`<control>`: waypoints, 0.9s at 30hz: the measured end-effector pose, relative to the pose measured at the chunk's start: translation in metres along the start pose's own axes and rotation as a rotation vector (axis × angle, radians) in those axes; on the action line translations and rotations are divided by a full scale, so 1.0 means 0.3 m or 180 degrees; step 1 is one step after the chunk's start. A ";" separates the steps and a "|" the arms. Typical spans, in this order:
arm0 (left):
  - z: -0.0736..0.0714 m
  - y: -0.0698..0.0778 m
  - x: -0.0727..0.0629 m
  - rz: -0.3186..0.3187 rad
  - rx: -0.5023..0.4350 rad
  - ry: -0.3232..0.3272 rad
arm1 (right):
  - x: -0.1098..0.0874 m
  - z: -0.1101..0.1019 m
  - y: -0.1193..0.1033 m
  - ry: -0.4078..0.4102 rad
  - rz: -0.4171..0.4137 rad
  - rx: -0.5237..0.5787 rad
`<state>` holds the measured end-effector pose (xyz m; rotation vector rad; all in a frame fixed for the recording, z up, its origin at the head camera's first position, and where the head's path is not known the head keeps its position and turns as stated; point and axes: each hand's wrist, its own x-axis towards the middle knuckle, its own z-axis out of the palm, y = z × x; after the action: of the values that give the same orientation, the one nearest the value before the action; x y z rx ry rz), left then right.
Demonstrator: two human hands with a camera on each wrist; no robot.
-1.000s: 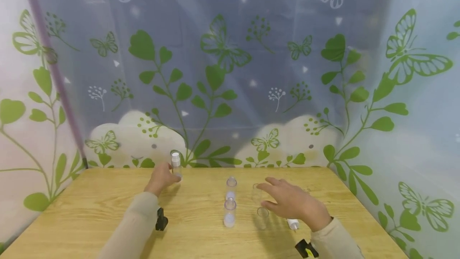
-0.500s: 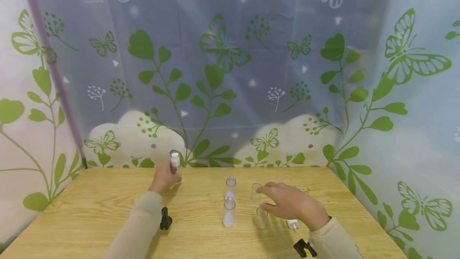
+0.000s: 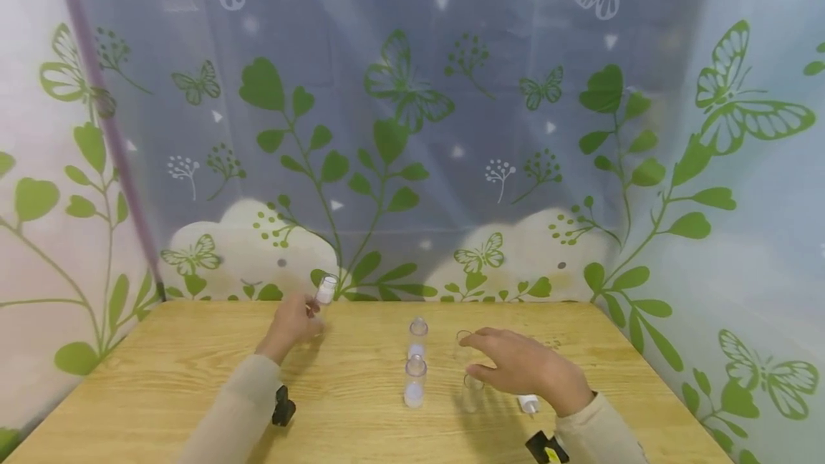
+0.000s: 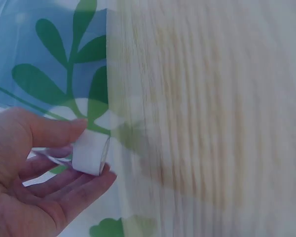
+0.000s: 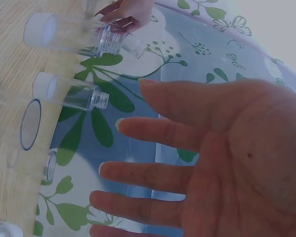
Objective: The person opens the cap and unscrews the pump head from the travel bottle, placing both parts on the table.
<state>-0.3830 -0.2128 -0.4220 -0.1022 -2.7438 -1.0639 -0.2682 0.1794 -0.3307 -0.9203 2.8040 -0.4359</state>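
Observation:
Towards the back left of the table, my left hand grips a small clear bottle with a white pump top, tilted slightly right. In the left wrist view its white base shows between thumb and fingers. My right hand hovers with fingers spread and holds nothing. Under and beside it stand two clear covers, partly hidden by the hand. Left of these, two clear open-necked bottles with white bases stand upright, one behind the other. A white pump head lies near the right wrist.
The wooden table ends at a patterned curtain at the back, with more curtain on both sides. The upright bottles and covers stand between the two hands.
My left hand has tilted the bottle, its pump top leaning to the right, and shifted slightly. The right hand keeps its place above the covers. The head view has shifted a little.

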 end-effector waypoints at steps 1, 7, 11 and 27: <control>-0.005 -0.002 -0.008 0.0038 0.0045 -0.0011 | 0.001 0.001 -0.001 0.0010 -0.0036 0.0005; -0.024 -0.003 -0.058 0.0407 0.0102 -0.0062 | 0.015 0.008 -0.010 0.0056 -0.0183 0.0064; -0.030 0.018 -0.102 0.0621 0.0092 -0.0070 | 0.028 0.014 -0.021 0.0096 -0.0208 0.0060; -0.046 0.210 -0.291 0.1050 -0.0001 -0.0500 | 0.048 0.019 -0.101 0.0282 -0.0407 -0.0124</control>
<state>-0.2870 -0.1750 -0.3887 -0.6393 -2.7279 -0.9997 -0.2617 0.1462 -0.3272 -1.1201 2.8523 -0.4510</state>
